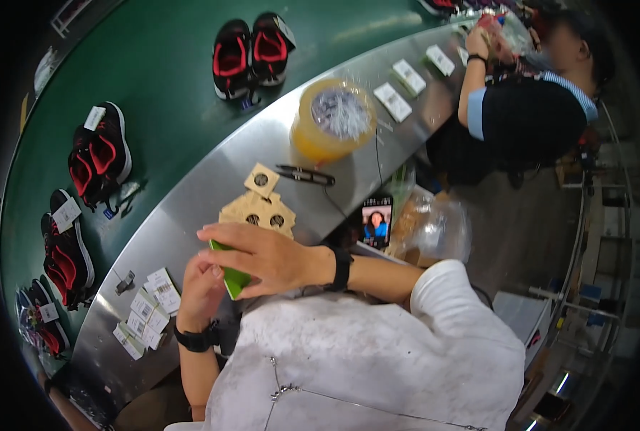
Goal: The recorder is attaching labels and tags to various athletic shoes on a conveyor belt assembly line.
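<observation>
My left hand (199,287) and my right hand (266,255) meet over the near side of the metal table, both closed on a bright green card (235,281). My right fingers lie across its upper side and partly cover it, while my left fingertips pinch its left edge. Just beyond my right hand is a loose pile of tan square cards (252,208) with black round prints. One more tan card (262,180) lies at the pile's far end. To the left of my left hand, white printed tags (147,312) are spread in overlapping stacks.
Black thread snips (305,174) lie near a yellow tub (313,147) of clear plastic fasteners. Black-and-red shoes (252,57) stand on the green surface (169,79). Tag stacks (392,102) line the metal table. A lit phone (377,223) is by my right elbow. A co-worker (528,115) works at right.
</observation>
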### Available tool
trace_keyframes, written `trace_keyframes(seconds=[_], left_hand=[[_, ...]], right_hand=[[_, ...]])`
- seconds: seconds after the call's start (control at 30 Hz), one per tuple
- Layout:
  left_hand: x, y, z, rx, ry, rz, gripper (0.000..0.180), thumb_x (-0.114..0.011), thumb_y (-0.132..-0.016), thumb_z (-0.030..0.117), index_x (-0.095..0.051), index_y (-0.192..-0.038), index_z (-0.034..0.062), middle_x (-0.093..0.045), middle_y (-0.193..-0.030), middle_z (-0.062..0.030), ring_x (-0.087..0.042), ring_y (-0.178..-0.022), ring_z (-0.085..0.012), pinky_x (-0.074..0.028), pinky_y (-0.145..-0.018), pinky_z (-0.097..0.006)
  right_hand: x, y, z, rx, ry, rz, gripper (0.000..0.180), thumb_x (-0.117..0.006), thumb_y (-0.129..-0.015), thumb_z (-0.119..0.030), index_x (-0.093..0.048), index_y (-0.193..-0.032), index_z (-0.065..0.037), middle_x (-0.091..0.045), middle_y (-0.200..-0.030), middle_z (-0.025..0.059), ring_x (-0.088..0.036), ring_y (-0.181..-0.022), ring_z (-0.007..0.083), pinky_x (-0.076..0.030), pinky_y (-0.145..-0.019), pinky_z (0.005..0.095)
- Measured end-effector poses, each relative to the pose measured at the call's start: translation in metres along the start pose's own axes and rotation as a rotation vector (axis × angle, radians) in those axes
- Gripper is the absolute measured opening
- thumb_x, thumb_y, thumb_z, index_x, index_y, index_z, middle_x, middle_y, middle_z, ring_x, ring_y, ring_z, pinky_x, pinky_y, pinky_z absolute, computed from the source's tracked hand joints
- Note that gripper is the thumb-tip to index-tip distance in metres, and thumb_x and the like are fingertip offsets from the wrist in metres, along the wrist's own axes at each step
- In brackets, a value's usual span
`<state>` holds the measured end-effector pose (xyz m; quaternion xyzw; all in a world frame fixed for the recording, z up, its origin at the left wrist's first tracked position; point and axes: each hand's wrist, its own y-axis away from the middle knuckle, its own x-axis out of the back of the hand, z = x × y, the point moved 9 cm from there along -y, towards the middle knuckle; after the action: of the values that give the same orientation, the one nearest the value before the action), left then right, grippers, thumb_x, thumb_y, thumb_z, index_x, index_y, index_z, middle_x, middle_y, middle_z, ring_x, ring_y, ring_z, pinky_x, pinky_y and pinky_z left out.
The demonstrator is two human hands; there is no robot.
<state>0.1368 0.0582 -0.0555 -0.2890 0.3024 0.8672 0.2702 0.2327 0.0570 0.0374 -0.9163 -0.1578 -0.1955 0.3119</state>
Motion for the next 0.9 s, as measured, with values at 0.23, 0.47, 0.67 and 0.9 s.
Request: trace_keyframes(seconds=[0.23, 0.47, 0.67, 0.9], left_hand=[[0.011, -0.001, -0.012, 0.02, 0.143, -0.036, 0.042, -0.063, -0.085, 0.015, -0.048, -0.121, -0.0003, -0.06, -0.111, -0.0098, -0.06, -0.102, -0.0211, -0.049, -0.088, -0.036], [0.005, -0.007, -0.01, -0.01, 0.049, 0.026, 0.046, -0.069, -0.082, 0.015, -0.049, -0.12, -0.0003, -0.06, -0.11, -0.0086, -0.06, -0.102, -0.0196, -0.048, -0.089, -0.034], [0.029, -0.008, -0.013, -0.087, 0.045, 0.066, 0.04, -0.069, -0.082, 0.014, -0.052, -0.115, 0.0001, -0.06, -0.109, -0.0076, -0.06, -0.101, -0.0186, -0.047, -0.089, -0.034], [0.02, -0.01, -0.013, -0.023, 0.064, -0.006, 0.035, -0.067, -0.083, 0.013, -0.054, -0.112, -0.0003, -0.06, -0.109, -0.0074, -0.06, -0.1, -0.0172, -0.048, -0.088, -0.034]], right_hand=[[-0.008, -0.001, 0.005, -0.007, -0.021, -0.147, 0.082, -0.082, -0.058, -0.02, -0.043, -0.129, -0.005, -0.041, -0.136, 0.0195, -0.047, -0.121, 0.0357, -0.042, -0.099, 0.0418], [-0.008, -0.004, 0.016, -0.102, -0.107, -0.158, 0.084, -0.081, -0.058, -0.017, -0.042, -0.131, -0.002, -0.042, -0.133, 0.0213, -0.046, -0.121, 0.0361, -0.04, -0.1, 0.0432], [-0.01, -0.008, 0.014, -0.086, -0.087, -0.149, 0.078, -0.076, -0.061, -0.011, -0.041, -0.13, -0.002, -0.038, -0.134, 0.0255, -0.044, -0.121, 0.0403, -0.038, -0.101, 0.0472], [-0.017, -0.002, 0.02, -0.076, -0.147, -0.198, 0.081, -0.075, -0.061, -0.008, -0.037, -0.132, -0.003, -0.036, -0.136, 0.0251, -0.041, -0.124, 0.0408, -0.038, -0.101, 0.0487]])
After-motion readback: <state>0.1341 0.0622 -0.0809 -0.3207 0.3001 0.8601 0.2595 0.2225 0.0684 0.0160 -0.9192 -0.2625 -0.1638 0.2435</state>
